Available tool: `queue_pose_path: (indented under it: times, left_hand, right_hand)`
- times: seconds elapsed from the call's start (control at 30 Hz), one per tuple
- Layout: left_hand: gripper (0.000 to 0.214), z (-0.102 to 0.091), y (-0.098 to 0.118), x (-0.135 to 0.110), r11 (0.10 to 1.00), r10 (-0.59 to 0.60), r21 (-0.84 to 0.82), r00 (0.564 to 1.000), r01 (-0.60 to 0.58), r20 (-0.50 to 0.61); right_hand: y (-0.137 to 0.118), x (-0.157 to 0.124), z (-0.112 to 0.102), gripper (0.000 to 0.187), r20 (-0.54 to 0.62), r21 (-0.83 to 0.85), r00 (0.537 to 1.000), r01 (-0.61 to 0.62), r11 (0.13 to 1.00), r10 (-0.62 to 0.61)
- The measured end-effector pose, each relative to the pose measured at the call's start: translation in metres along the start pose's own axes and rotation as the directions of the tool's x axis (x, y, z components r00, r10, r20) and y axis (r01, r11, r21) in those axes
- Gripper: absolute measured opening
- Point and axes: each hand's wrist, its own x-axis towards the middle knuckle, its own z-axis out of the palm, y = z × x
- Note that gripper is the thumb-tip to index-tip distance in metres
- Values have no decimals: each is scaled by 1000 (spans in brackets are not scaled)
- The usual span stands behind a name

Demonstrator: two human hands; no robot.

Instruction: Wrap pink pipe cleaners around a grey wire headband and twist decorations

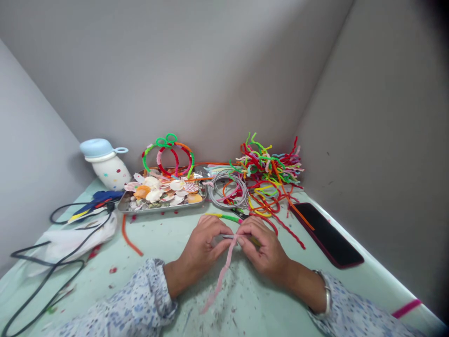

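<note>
A pale pink pipe cleaner hangs toward me from between my hands, its loose end just above the table. My left hand is closed, thumb and fingers pinching a bare grey wire. My right hand pinches the pink pipe cleaner where it crosses the wire, fingertips nearly touching the left hand's. Beyond my knuckles curves a ring section wrapped in yellow and green pipe cleaner; my hands hide how it joins the wire. Red pipe cleaner curves behind my right hand.
A metal tray of seashells stands behind, with wrapped hoops on it. Right of it are a wire coil, a pipe cleaner heap and a phone. A bottle and black cable are left.
</note>
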Motion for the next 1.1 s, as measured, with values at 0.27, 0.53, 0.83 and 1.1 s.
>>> queue_pose_path:
  times: [0.27, 0.53, 0.83, 1.1]
  left_hand:
    - [11, 2, -2, -2, 998, -33, -45, 999, 34, 15]
    - [13, 1, -3, -2, 995, -26, -98, 999, 28, 22]
    - [13, 2, -2, -4, 988, -82, -128, 997, 83, 13]
    - [12, 3, 2, -5, 961, -159, -227, 987, 159, 19]
  right_hand:
    - [1, 0, 0, 6, 9, 2, 1000, -6, 1000, 6]
    - [-1, -1, 0, 6, 11, -19, 1000, 13, 1000, -13]
    - [0, 1, -1, 6, 15, -30, 999, 39, 999, -38]
    - [2, 1, 0, 5, 21, -42, 998, 52, 998, -51]
